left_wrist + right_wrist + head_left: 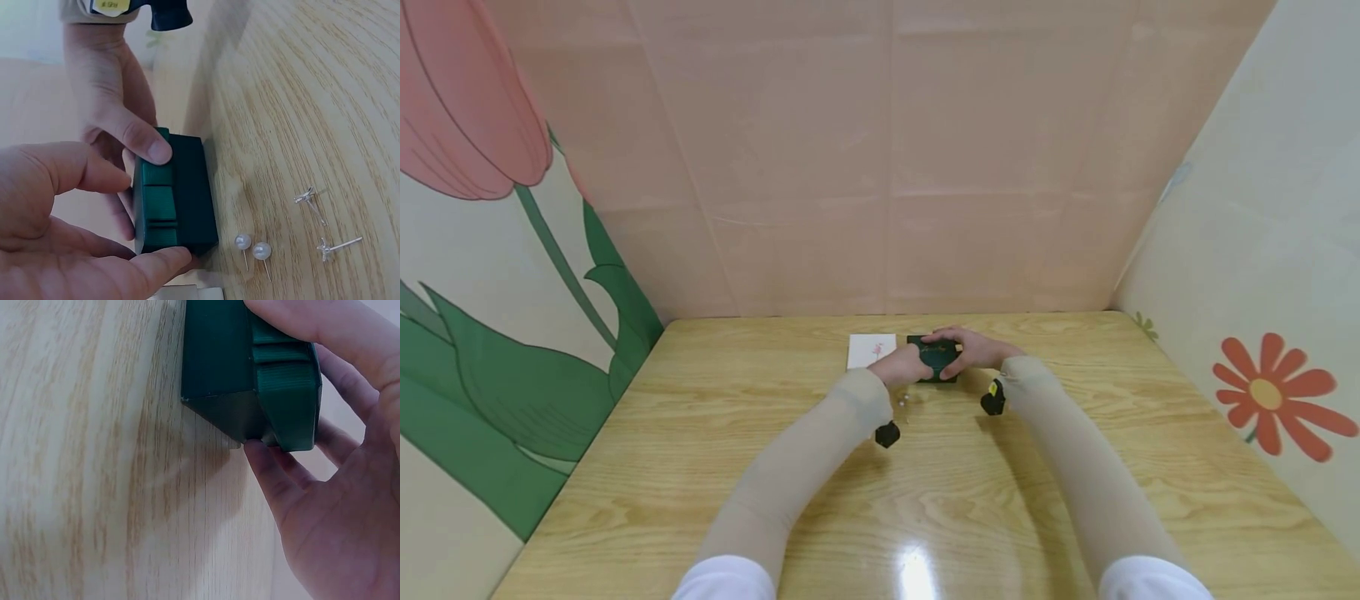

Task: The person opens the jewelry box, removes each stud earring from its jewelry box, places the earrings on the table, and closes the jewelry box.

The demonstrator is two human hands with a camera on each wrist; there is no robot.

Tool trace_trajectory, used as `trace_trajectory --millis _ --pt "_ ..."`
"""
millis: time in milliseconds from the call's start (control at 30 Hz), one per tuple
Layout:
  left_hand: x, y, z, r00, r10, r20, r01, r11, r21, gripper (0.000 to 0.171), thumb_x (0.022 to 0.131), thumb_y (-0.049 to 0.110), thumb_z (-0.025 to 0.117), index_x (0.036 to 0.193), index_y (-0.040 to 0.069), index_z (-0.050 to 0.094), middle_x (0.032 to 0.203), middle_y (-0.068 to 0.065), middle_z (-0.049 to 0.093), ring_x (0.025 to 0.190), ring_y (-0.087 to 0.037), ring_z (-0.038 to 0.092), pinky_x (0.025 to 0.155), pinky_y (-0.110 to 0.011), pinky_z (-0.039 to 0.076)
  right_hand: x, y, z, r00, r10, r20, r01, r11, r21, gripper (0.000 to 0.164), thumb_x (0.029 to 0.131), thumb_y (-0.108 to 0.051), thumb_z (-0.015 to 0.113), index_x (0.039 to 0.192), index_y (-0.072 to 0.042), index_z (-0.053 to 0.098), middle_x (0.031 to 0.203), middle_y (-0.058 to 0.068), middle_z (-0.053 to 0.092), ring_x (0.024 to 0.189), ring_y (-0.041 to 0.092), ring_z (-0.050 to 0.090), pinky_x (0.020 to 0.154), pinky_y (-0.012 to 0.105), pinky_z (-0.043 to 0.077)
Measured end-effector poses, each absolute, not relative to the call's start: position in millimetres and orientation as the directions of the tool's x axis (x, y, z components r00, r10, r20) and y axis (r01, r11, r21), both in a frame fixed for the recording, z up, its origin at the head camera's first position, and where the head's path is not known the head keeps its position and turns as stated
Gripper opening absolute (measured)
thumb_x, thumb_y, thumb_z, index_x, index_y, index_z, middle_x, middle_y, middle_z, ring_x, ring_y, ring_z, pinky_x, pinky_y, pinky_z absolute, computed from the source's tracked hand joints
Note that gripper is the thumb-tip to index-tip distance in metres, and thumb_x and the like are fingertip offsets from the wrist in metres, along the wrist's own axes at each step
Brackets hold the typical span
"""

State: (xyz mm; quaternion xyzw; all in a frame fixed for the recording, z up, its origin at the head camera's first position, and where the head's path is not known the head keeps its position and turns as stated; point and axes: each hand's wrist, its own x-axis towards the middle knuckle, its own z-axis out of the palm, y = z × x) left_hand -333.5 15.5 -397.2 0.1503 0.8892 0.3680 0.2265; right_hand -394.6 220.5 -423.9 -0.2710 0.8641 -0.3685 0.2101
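Both hands are at a small dark green gift box [942, 358] with a ribbed green ribbon [158, 203] across its top. My right hand [979, 348] grips its right part, thumb on the near edge and fingers reaching round the far side, as the right wrist view shows. From the left, my left hand [901, 365] holds the box's end, one fingertip [178, 253] against the corner and another finger curled over the top. The box sits at the table surface. Close in front of it lie two pearl stud earrings [261, 251] and two small silvery stud earrings [325, 249].
Left of the green box is a white box [867, 348] with a pink printed design, partly behind my left hand. The wooden table [955, 500] meets a pink backdrop [887, 208] behind the boxes. Flower-printed panels [1285, 392] stand on both sides.
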Motion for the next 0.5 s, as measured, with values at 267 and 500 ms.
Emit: trace_trajectory --millis 267,500 --pt "-334.2 16.7 -396.8 -0.838 0.474 -0.271 0.133 0.658 0.741 0.057 0.095 0.016 0.058 0.146 0.001 0.039 0.145 -0.014 0.048 0.131 -0.026 0.047 0.105 -0.041 0.04 -393.2 220.1 -421.9 -0.763 -0.625 -0.168 -0.304 0.575 -0.76 0.077 0.079 -0.012 0.079 0.147 -0.015 0.042 0.159 0.022 0.01 0.144 0.045 0.008 0.112 0.063 0.018" --pt "-332.1 16.5 -394.2 -0.817 0.536 -0.213 0.181 0.589 0.788 0.072 0.088 0.005 0.062 0.151 0.002 0.027 0.149 -0.015 0.041 0.136 -0.026 0.04 0.109 -0.036 0.035 -393.2 219.0 -421.9 -0.769 -0.619 -0.159 -0.321 0.589 -0.741 0.08 0.079 -0.014 0.08 0.148 -0.015 0.039 0.159 0.022 0.012 0.145 0.044 0.009 0.111 0.064 0.016"
